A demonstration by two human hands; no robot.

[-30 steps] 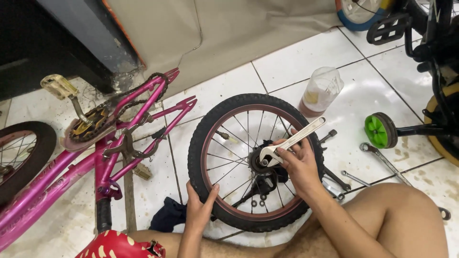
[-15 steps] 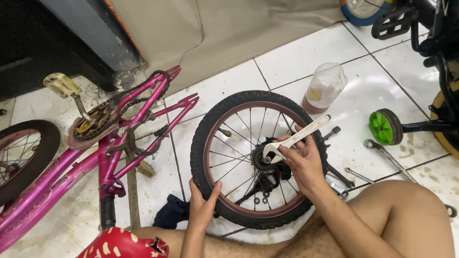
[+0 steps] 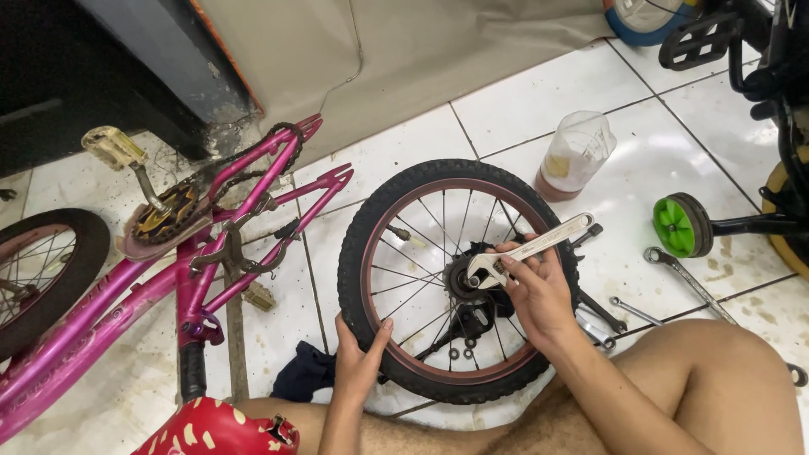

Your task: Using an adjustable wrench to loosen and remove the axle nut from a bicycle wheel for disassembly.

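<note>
At frame centre the wheel (image 3: 455,278) lies flat on the tiles. My right hand (image 3: 539,295) grips the wrench (image 3: 531,250), jaws set on the hub nut (image 3: 462,278); my left hand (image 3: 361,358) clasps the tyre. I'd keep the jaws square and brace firmly.

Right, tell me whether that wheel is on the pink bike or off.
Off. The wheel lies flat on the tiled floor, apart from the pink frame, whose rear dropouts are bare.
</note>
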